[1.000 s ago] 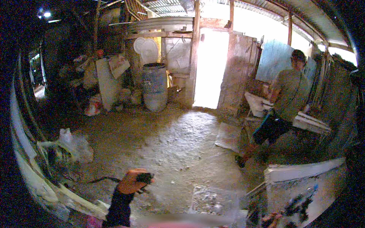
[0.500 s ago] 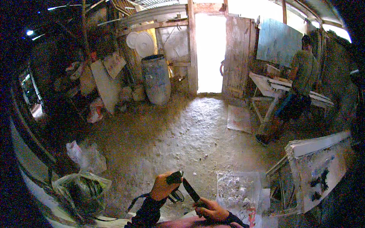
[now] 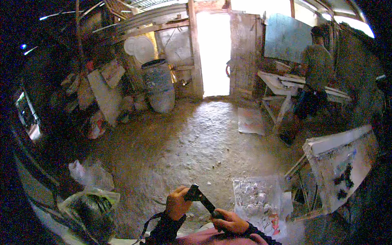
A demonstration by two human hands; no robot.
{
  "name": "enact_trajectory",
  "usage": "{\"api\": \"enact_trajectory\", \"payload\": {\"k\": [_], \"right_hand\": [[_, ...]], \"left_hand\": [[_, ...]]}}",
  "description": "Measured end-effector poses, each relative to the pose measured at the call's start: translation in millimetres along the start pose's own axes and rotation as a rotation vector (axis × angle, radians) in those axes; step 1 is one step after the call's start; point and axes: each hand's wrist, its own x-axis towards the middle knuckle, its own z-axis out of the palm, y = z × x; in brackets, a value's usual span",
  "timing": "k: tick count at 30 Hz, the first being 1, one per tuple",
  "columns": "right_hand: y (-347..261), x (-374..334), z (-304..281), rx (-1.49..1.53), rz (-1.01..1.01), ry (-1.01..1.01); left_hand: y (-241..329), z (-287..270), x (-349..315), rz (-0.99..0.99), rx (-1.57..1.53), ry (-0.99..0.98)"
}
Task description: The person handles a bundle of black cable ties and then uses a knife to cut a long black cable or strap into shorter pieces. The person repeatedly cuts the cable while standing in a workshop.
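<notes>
My left hand [image 3: 178, 201] is closed round a short dark block [image 3: 193, 192], held up above my lap. A thin dark strap [image 3: 148, 226] hangs by my left wrist. In my right hand [image 3: 232, 222], fingers wrapped round its lower end, is a long, narrow, dark knife-like tool [image 3: 207, 204]. It slants up and left, and its upper end meets or lies very near the block; I cannot tell whether they touch. The exact kind of both things is too dark to make out.
Beside my right knee a plastic sheet [image 3: 256, 206] with pale scraps lies on the dirt floor, next to a tilted white-topped wooden stand [image 3: 341, 163]. A clear bag with dark contents [image 3: 87, 210] sits at left. Farther off are a blue drum [image 3: 158, 86] and a person [image 3: 316, 73] at a bench.
The view has shifted, so the room sits farther left. My left hand has turned a little, and the block shows at a different angle. Both hands keep their hold.
</notes>
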Motion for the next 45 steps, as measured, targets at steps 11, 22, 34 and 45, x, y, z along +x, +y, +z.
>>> {"api": "enact_trajectory", "payload": {"k": [11,22,34,45], "right_hand": [[-0.7,3.8,21.5,-0.088,-0.016,0.091],[5.5,25.8,56.4,0.042,0.006,0.177],[0.8,51.7,62.5,0.057,-0.008,0.152],[34.0,65.0,51.6,-0.072,-0.149,0.134]], "left_hand": [[-8.4,-14.0,-7.9,0.203,0.129,-0.207],[-48.2,-19.6,-36.5,0.107,-0.286,-0.424],[-73.5,-23.9,-35.2,0.027,-0.566,-0.432],[-91.8,-7.4,-44.2,0.149,-0.438,-0.443]]}}
